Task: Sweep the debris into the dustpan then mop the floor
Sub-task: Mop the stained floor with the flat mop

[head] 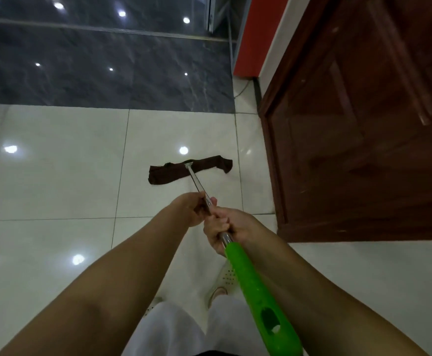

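A flat mop with a dark brown cloth head (184, 170) lies on the glossy white tile floor (55, 163) ahead of me. Its silver pole (197, 181) runs back toward me and ends in a bright green handle (256, 291). My left hand (189, 209) grips the pole farther down. My right hand (225, 227) grips it just above the green handle. The two hands sit close together. No dustpan or debris shows in view.
A dark red-brown wooden door (364, 137) stands close on the right, next to the mop head. A dark grey marble wall (102, 60) rises beyond the tiles, with a red panel (256, 34) at the corner. My white-shoed feet (225, 278) are below the handle.
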Demonstrator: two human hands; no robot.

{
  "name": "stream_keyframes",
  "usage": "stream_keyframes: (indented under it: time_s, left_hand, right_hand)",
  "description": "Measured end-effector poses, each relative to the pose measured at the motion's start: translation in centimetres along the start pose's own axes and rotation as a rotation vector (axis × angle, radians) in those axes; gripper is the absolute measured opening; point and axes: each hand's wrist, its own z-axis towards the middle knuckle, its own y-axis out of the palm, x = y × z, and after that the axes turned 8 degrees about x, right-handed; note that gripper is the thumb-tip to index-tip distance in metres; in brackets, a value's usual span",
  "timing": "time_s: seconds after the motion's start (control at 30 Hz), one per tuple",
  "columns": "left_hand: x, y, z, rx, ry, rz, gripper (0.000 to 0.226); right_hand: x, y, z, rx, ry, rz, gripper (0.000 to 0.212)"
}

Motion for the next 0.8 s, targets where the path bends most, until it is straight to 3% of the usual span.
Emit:
stream_keyframes:
  time_s: [0.23,0.47,0.8]
  left_hand:
    - [1.7,6.8,2.3,-0.008,0.045,-0.055,0.02]
    - [1.3,10.2,2.9,-0.021,0.081,0.079,0.025]
    - [-3.5,13.3,1.7,-0.047,0.032,0.06,0.021]
  right_hand:
    - [-8.1,-0.8,1.0,-0.036,0.035,-0.119,0.032]
    - [-11.3,-3.3,-0.9,-0.072,0.055,-0.057,0.037]
    - [-12.0,-7.8,-6.4,-0.033,0.02,0.03,0.022]
